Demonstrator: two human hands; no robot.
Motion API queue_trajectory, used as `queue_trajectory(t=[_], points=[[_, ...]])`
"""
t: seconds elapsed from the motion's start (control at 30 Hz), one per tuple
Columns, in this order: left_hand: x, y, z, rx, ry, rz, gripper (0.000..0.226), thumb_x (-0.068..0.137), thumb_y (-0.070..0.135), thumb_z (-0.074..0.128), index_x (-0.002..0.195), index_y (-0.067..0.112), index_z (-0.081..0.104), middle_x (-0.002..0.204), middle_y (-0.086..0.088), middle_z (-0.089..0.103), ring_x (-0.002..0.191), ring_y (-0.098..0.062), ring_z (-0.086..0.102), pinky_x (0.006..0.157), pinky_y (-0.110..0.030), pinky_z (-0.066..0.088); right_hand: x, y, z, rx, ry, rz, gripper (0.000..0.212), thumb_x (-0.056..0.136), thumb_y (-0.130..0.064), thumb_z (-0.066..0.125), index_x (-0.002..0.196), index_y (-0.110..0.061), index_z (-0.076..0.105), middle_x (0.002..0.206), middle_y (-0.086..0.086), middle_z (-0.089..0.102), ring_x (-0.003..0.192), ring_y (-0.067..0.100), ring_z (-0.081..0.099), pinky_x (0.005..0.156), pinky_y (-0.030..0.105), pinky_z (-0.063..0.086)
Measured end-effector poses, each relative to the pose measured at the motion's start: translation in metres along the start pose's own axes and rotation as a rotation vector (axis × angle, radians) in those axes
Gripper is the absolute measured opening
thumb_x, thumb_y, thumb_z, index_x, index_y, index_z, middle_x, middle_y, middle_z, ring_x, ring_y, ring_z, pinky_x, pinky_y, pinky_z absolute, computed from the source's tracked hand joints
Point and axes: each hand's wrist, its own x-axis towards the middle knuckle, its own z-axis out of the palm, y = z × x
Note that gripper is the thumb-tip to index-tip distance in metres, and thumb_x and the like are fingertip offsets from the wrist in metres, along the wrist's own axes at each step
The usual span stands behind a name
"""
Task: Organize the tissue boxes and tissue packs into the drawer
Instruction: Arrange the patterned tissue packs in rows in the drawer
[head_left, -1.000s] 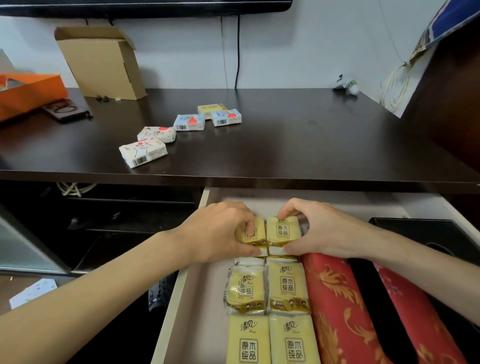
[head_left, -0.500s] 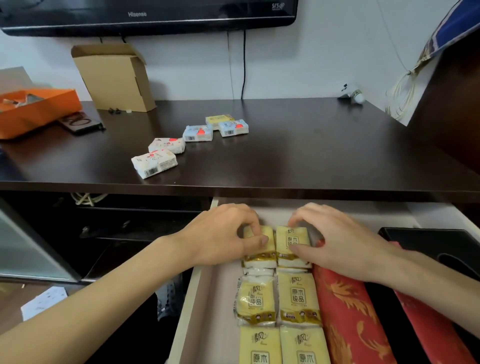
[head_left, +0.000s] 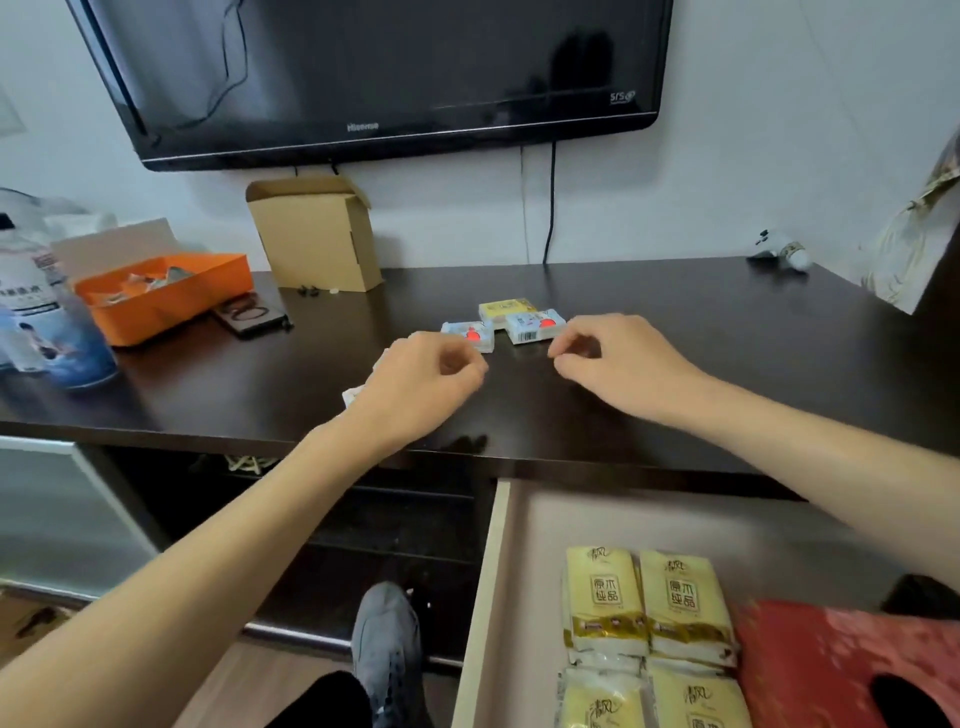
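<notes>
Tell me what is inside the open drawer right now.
The drawer holds yellow tissue packs in two columns, with a red patterned tissue box to their right. Its back area looks bare. The right arm and the frame edge hide the far right and the front.

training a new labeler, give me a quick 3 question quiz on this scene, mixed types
1. True or false: the left hand and right hand are both over the tabletop, not in the drawer.
2. What colour are the packs already lined up in the drawer?
3. Which sits farthest back on the tabletop? A) yellow pack B) left blue pack C) right blue pack

Key: 1 true; 2 yellow; 3 A
</notes>
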Motion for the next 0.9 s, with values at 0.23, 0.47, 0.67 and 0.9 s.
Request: queue_trajectory(t=[0.23, 0.47, 0.67, 0.9], points=[[0.087, -0.016, 0.002, 0.286, -0.102, -0.121, 0.033, 0.088, 0.029, 0.058, 0.116, 0.018, 0.071, 0.116, -0.005, 0.072, 0.105, -0.027, 0.065, 0.093, -0.041, 0.052, 0.104, 0.027, 0.032, -0.249, -0.063, 0.02, 0.047, 0.094, -0.013, 0.056, 0.141, -0.023, 0.057, 0.147, 0.005, 0.055, 0.132, 0.029, 0.052, 0.099, 0.043, 0.046], [0.116, -0.021, 0.028, 0.538, -0.243, -0.101, 0.046, 0.087, 0.036, 0.052, 0.13, 0.024, 0.062, 0.13, -0.004, 0.064, 0.114, -0.03, 0.059, 0.092, -0.04, 0.05, 0.117, 0.053, 0.047, -0.301, -0.097, 0.013, 0.053, 0.096, -0.022, 0.056, 0.148, -0.022, 0.052, 0.15, 0.005, 0.051, 0.135, 0.028, 0.049, 0.102, 0.046, 0.046], [0.106, -0.024, 0.042, 0.458, -0.191, -0.043, 0.042, 0.087, 0.042, 0.053, 0.124, 0.027, 0.066, 0.128, -0.002, 0.066, 0.111, -0.026, 0.061, 0.089, -0.037, 0.049, 0.094, 0.059, 0.034, -0.429, -0.069, -0.069, 0.046, 0.096, -0.027, 0.053, 0.142, -0.022, 0.056, 0.135, 0.004, 0.053, 0.126, 0.025, 0.048, 0.081, 0.037, 0.041], [0.069, -0.006, 0.047, 0.267, -0.158, 0.048, 0.021, 0.086, 0.041, 0.055, 0.094, 0.03, 0.071, 0.122, 0.002, 0.068, 0.11, -0.023, 0.062, 0.094, -0.043, 0.049, 0.034, 0.053, 0.007, -0.54, -0.052, -0.143, 0.041, 0.098, -0.029, 0.051, 0.135, -0.016, 0.063, 0.121, 0.003, 0.052, 0.115, 0.023, 0.048, 0.075, 0.038, 0.047]])
